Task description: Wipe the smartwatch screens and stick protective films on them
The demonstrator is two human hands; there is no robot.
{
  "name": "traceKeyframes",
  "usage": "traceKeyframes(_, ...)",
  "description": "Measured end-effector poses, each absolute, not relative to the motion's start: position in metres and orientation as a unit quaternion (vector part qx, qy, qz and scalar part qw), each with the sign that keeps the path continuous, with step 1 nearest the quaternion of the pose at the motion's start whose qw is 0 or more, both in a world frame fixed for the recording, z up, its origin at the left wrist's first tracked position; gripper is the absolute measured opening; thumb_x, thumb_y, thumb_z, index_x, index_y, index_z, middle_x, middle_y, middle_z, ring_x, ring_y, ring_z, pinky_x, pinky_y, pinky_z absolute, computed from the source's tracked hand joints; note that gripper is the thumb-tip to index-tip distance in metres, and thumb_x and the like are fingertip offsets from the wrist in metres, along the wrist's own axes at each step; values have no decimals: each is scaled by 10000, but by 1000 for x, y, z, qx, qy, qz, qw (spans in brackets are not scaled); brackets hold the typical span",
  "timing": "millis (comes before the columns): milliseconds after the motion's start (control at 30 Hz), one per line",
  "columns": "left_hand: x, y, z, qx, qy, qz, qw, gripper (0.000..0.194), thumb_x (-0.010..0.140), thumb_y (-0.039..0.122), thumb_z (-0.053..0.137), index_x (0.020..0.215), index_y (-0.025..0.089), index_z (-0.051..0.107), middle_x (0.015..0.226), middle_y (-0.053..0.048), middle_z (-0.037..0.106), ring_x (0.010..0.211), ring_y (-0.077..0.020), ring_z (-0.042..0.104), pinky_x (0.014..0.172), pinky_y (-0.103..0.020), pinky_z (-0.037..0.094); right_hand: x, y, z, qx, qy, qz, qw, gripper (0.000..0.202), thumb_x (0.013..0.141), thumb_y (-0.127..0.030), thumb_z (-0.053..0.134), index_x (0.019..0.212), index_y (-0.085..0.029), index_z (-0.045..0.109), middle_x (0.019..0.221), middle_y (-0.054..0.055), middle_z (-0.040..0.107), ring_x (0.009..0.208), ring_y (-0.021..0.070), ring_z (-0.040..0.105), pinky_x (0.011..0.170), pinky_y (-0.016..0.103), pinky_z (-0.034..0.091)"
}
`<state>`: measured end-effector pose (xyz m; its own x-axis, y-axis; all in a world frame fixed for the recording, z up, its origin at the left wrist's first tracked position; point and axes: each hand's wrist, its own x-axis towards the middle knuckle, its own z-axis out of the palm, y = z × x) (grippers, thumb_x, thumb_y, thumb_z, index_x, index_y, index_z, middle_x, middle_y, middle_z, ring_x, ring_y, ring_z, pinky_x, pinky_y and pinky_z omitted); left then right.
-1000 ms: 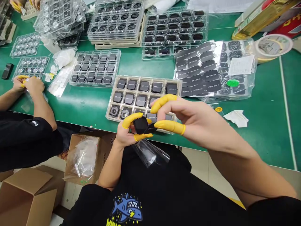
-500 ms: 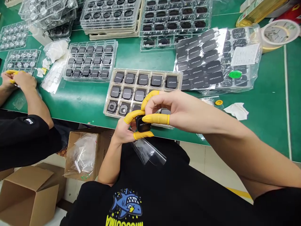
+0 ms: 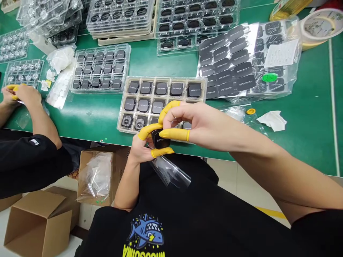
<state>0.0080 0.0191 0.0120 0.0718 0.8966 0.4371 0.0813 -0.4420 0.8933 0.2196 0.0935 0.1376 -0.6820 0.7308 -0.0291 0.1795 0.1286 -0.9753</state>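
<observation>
Between the yellow-covered thumb and finger of my left hand (image 3: 142,146) is a small black square piece (image 3: 161,142) with pale lettering. A clear plastic film (image 3: 171,173) hangs just below that hand. My right hand (image 3: 184,123) reaches over from the right, its covered thumb lying across the upper face of the piece and its fingers bent at the top edge. Behind the hands, a tray (image 3: 121,123) of similar black square pieces rests on the green table, partly hidden by my right hand.
A second tray (image 3: 128,67) and sheets of black labels (image 3: 239,57) lie farther back. Tape rolls (image 3: 321,25) stand at the right rear. Another person's hands (image 3: 26,94) work at the left. Cardboard boxes (image 3: 39,214) sit below the table edge.
The view has shifted slightly. Both hands keep nearly the same hold on the black piece, with only small movement.
</observation>
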Motion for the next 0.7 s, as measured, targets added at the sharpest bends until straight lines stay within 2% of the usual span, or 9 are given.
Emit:
traceKeyframes(167,6,17,9,611,407,544,407,762,740,721,981,1297,249,761,912,10,763,564,-80,592,513,-207,547,220,94,135,-310,-721,572,240,203,980,-378,784,858,-229,719,980,38,719,922,219,639,844,386,504)
traceKeyframes(333,4,16,9,605,407,549,409,771,718,696,1005,1301,252,765,938,1,766,624,-101,642,537,-212,567,220,95,134,-306,-725,569,239,191,980,-370,780,862,-235,715,989,38,731,920,220,645,833,380,514)
traceKeyframes(700,2,13,7,590,442,527,422,804,682,757,994,1260,238,781,870,6,745,572,-100,594,492,-230,533,218,96,130,-294,-737,559,242,182,989,-358,768,869,-238,703,994,36,728,929,225,644,818,372,495)
